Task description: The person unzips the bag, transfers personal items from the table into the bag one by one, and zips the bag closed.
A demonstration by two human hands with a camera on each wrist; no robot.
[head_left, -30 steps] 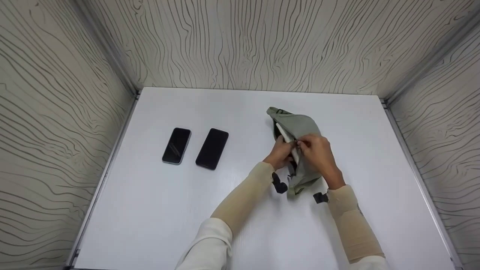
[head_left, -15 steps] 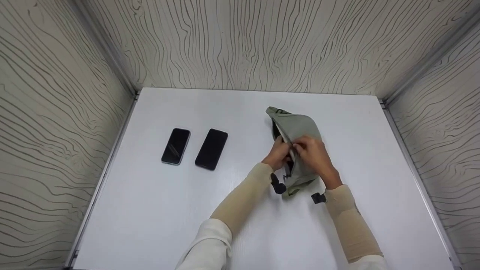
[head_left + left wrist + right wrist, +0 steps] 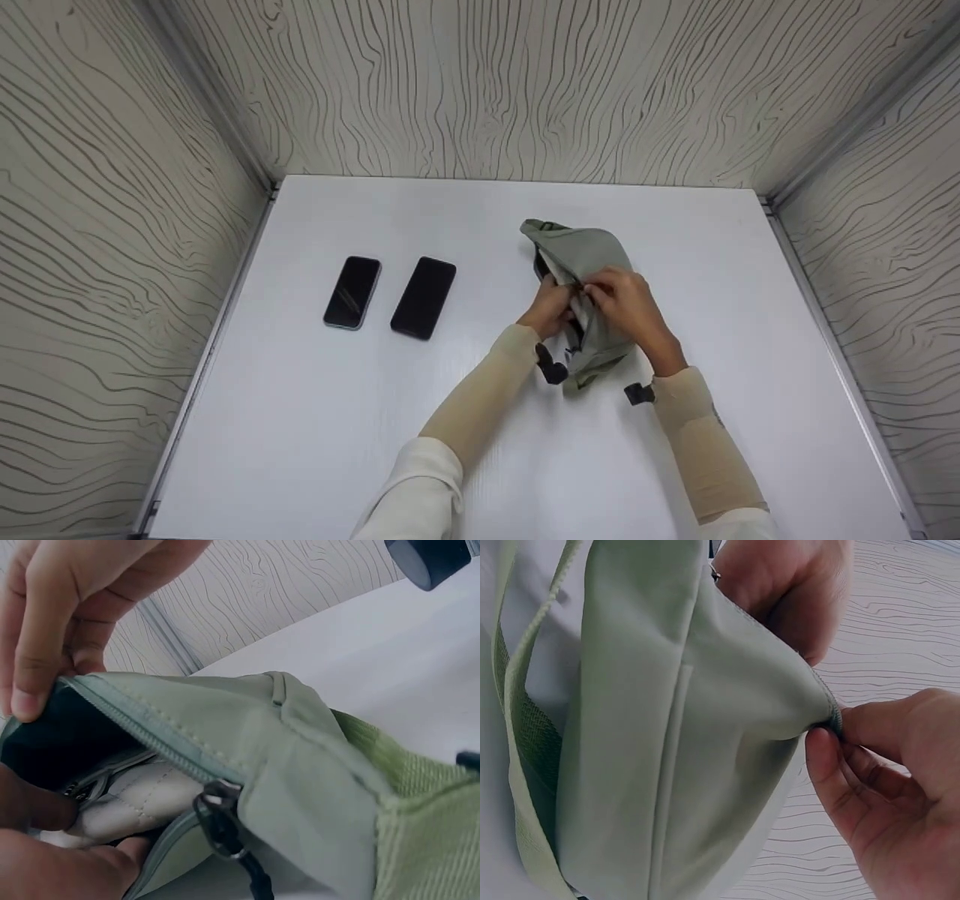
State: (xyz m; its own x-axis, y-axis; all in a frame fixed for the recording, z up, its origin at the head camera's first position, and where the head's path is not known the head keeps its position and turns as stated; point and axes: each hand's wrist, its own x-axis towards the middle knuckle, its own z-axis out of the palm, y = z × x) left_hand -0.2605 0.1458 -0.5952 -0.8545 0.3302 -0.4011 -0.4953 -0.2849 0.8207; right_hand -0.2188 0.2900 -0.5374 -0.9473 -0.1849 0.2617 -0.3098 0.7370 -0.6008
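A sage-green waist bag (image 3: 600, 251) with a webbing strap (image 3: 420, 802) lies on the white table, its zipped mouth spread apart toward the left. Inside it sits a white quilted pouch (image 3: 146, 799) with its own small zip. My left hand (image 3: 550, 307) reaches into the mouth, thumb and fingers gripping the pouch; part of this hand is hidden by the bag. With thumb and forefinger, my right hand (image 3: 630, 304) pinches the zipped edge of the bag and pulls it up, as the right wrist view shows. The zip pull (image 3: 221, 821) rests at the near end of the opening.
Two dark-screened phones lie left of the bag: one with a pale blue edge (image 3: 352, 292) and a larger black one (image 3: 424, 298). Wood-grain panels (image 3: 480, 90) rise behind and on both sides of the table (image 3: 300, 450).
The bag and my left hand have shifted slightly left. The pouch dipped behind the bag's edge, then shows again in the mouth. My right hand keeps its pinch on the edge.
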